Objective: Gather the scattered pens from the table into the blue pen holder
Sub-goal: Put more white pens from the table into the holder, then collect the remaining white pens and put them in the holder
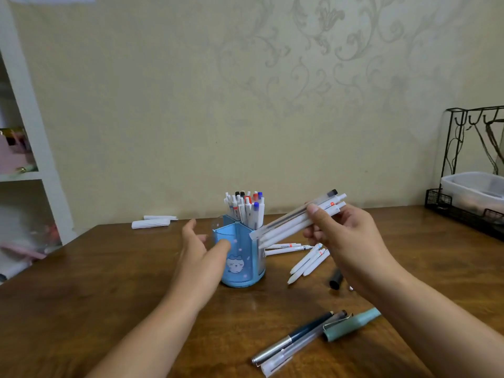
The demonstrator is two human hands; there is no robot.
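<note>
The blue pen holder (240,257), with a cat face on its front, stands mid-table and has several white pens (245,207) upright in its rear compartment. My right hand (341,236) grips a bundle of white pens (289,223), held slanted just right of the holder with the tips near its rim. My left hand (199,246) hovers open at the holder's left side, fingers apart, a fingertip by its front wall. More white pens (308,259) lie on the table right of the holder. Nearer me lie a dark pen (297,336), a clear pen (305,347) and a teal pen (351,324).
A black cap (336,279) lies by the loose pens. Rolled white papers (152,222) rest at the table's far edge against the wall. A black wire rack (463,211) holding a white tub stands at the far right. White shelves (30,170) rise on the left.
</note>
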